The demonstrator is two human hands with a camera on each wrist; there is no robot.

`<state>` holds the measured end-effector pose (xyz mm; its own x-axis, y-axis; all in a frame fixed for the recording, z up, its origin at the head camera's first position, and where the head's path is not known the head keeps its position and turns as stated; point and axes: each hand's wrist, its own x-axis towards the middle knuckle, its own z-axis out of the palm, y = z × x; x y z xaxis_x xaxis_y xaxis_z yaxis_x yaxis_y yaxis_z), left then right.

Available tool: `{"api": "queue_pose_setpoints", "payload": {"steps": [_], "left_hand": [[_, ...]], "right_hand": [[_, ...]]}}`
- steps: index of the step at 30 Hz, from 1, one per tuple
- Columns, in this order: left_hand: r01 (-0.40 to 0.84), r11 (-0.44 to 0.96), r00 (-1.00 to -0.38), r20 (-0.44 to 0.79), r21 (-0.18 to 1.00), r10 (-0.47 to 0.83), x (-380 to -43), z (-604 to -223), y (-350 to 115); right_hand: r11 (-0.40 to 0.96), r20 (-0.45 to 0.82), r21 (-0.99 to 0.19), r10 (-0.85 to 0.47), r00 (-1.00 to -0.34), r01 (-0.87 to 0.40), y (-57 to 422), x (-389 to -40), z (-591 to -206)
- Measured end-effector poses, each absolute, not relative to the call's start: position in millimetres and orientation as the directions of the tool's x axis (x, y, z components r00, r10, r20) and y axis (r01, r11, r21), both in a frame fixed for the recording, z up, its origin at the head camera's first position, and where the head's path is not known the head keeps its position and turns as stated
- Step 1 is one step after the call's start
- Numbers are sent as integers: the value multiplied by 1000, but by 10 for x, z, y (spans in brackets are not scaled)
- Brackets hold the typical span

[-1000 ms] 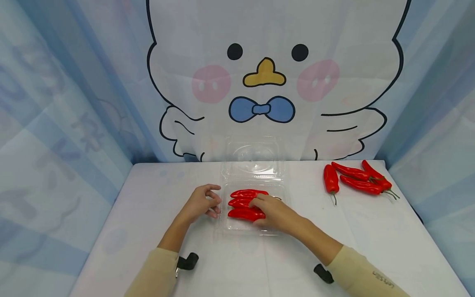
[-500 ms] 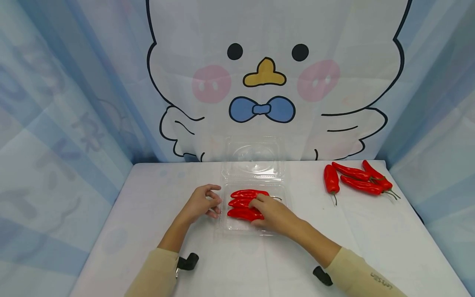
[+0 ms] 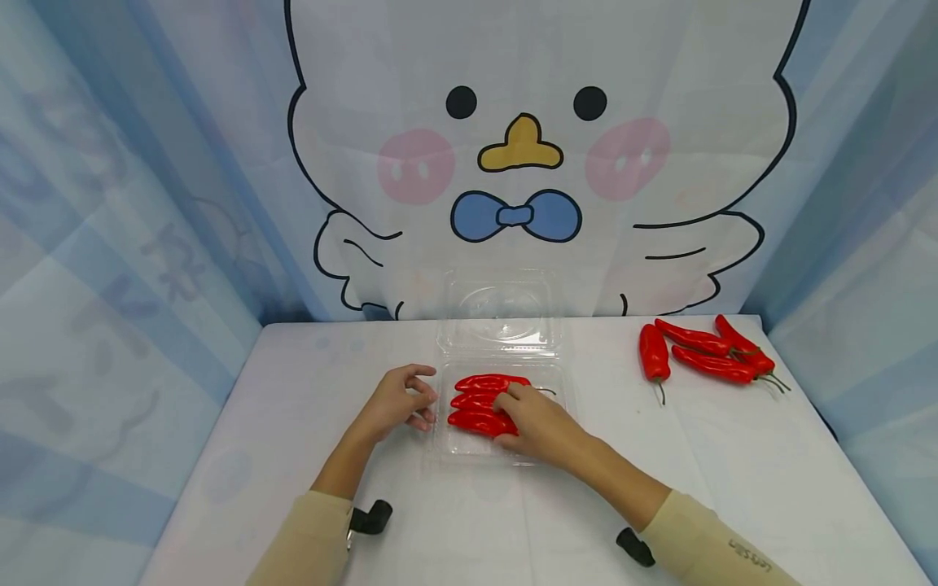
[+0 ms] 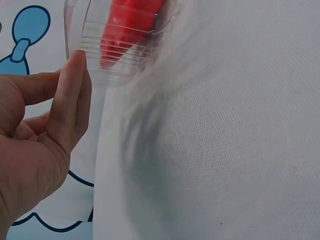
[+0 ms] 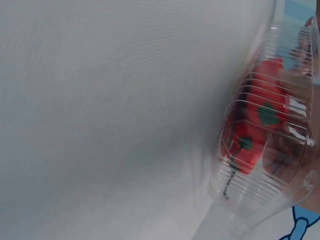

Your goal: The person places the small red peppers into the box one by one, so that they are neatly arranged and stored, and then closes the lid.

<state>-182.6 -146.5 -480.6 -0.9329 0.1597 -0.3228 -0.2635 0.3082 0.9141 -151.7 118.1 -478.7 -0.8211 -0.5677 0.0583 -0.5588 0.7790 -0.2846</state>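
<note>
In the head view a clear plastic clamshell box lies with its lid raised at the back. Three red chili peppers lie side by side in it, tips to the left. My right hand reaches in over their stem ends and pinches the nearest chili pepper. Its fingertips are partly hidden among the peppers; the right wrist view shows red peppers through the ribbed wall. By the box's left side is my left hand, fingers loosely bent and holding nothing; in the left wrist view its fingertips are close to the wall.
Several more red chili peppers lie at the table's back right, one slightly apart from the others. The raised clear lid stands in front of a curtain with a cartoon on it. White cloth covers the table.
My right hand has shifted slightly left, and the nearest chili pepper has slid a little left with it. My left hand has stayed in place.
</note>
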Motion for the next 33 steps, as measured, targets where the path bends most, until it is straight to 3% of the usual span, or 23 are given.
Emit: {"api": "queue_pose_setpoints", "payload": {"steps": [33], "left_hand": [[-263,315,-933,-323,912,156,-1818,-4797,-1467]], "right_hand": [[790,84,-261,-553,-829,-554,1150,-1518,-4816]]}}
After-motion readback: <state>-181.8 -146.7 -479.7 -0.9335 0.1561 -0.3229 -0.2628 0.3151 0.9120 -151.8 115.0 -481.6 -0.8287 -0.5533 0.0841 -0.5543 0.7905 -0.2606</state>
